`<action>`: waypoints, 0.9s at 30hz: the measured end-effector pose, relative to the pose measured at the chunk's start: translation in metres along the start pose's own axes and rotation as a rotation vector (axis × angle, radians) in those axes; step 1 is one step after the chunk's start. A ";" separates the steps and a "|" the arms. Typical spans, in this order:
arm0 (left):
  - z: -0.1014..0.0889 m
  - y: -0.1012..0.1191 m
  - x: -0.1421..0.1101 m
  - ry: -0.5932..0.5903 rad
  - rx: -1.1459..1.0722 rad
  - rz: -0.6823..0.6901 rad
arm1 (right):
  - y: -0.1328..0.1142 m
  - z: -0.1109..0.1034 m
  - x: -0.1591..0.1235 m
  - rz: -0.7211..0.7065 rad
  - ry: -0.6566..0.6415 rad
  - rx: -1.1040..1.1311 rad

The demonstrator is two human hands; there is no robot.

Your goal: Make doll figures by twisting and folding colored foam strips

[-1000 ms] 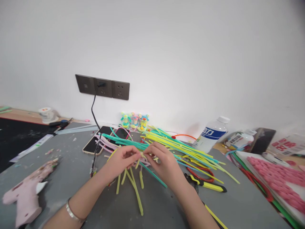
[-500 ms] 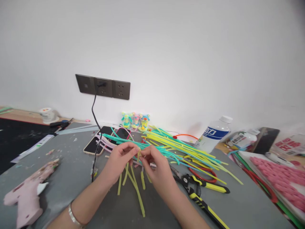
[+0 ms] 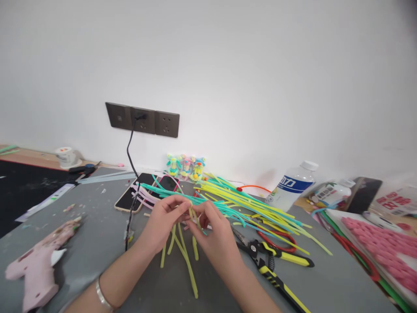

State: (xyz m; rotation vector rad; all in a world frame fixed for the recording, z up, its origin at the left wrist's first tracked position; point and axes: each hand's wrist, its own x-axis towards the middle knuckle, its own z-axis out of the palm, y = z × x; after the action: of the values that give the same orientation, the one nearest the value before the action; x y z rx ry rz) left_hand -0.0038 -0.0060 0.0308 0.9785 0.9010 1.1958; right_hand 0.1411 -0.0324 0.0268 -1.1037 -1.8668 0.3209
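Observation:
Between my two hands, near the middle of the view, is a bent yellow-green pipe cleaner point(image 3: 191, 213). My left hand point(image 3: 171, 217) pinches one part of it between thumb and fingertips. My right hand point(image 3: 213, 226) has its fingers curled against the other side, closed on the same piece. Below the hands, several cut yellow-green pipe cleaner pieces point(image 3: 187, 263) lie on the grey mat point(image 3: 156, 291). Behind them spreads a bundle of long teal and yellow pipe cleaners point(image 3: 247, 202), partly hidden by my fingers.
Yellow-and-black pliers point(image 3: 270, 254) lie right of my right hand. A pink glue gun point(image 3: 39, 265) rests at left, phones point(image 3: 130, 198) behind. Three small figures point(image 3: 185, 167) stand by the wall. A bottle point(image 3: 293, 184) stands at right, beside a pink woven piece point(image 3: 381, 243).
My right fingers have shifted on the yellow-green pipe cleaner, whose bent part now shows between the hands. My left hand keeps its pinch. The view has moved slightly.

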 end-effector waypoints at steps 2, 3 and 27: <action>0.001 0.000 0.000 -0.009 -0.033 -0.010 | 0.001 -0.001 0.001 -0.008 -0.007 -0.017; 0.001 0.001 -0.001 -0.013 -0.048 -0.013 | 0.001 -0.002 0.001 -0.009 -0.010 -0.023; -0.010 0.006 0.001 -0.218 0.357 0.122 | 0.018 -0.034 0.017 -0.188 -0.035 -0.134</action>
State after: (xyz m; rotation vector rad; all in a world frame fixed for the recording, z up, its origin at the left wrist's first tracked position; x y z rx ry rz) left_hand -0.0149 -0.0031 0.0333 1.4406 0.9061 1.0217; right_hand 0.1757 -0.0164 0.0448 -1.0061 -2.0294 0.1096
